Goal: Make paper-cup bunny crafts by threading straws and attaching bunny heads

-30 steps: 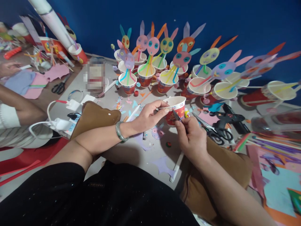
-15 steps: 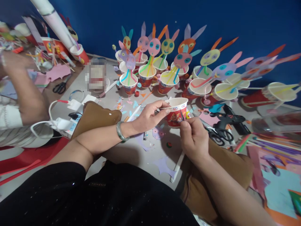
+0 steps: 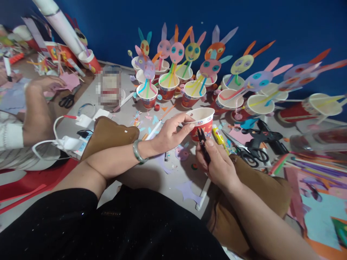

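A red and white paper cup (image 3: 202, 124) is held by its rim between the thumb and fingers of my left hand (image 3: 172, 134), which comes in from the cup's left. Its mouth faces up and is tipped slightly. My right hand (image 3: 217, 159) is closed around a small black two-pronged tool (image 3: 202, 144), whose exact kind I cannot make out. The prongs point up, a little apart, in front of the cup's printed side. Whether the tips touch the cup I cannot tell. Below the cup a lilac paper face (image 3: 182, 153) lies on the table.
Several cups with paper rabbit figures (image 3: 177, 54) stand along the blue wall. Right of my hands lie a yellow glue stick (image 3: 219, 136), scissors (image 3: 248, 157) and a black glue gun (image 3: 264, 139). Another person's hand (image 3: 47, 85) touches pink paper at left, beside a power strip (image 3: 78, 142).
My right hand has turned and moved slightly down and left, bringing the black tool's prongs upright before the cup. The cup has shifted slightly left. The other person's hand has moved onto pink paper.
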A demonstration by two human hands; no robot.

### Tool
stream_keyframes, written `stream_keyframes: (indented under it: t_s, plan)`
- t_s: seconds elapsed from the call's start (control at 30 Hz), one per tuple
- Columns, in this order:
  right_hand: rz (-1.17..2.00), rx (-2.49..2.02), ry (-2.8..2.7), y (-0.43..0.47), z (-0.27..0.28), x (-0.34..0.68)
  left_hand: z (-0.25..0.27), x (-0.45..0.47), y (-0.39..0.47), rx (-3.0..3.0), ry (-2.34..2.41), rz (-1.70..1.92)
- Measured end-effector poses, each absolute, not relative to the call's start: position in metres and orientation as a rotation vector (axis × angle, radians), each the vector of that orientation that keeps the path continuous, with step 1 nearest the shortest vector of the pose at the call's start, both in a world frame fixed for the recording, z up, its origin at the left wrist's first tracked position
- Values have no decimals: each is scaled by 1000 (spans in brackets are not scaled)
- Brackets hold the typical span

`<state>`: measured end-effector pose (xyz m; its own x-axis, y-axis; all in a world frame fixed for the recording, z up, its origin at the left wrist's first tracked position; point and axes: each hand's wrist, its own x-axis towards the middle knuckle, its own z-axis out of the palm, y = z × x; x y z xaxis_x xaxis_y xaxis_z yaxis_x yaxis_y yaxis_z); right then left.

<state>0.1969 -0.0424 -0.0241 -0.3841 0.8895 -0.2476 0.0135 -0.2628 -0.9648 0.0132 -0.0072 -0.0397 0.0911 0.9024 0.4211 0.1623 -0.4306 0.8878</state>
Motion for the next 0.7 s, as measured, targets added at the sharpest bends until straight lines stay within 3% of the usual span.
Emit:
stream_keyframes:
  t_s: [0.7]
  plan:
    - [2098, -1058, -953, -42, -3, 192, -40, 11, -9, 1902, 1007, 1484]
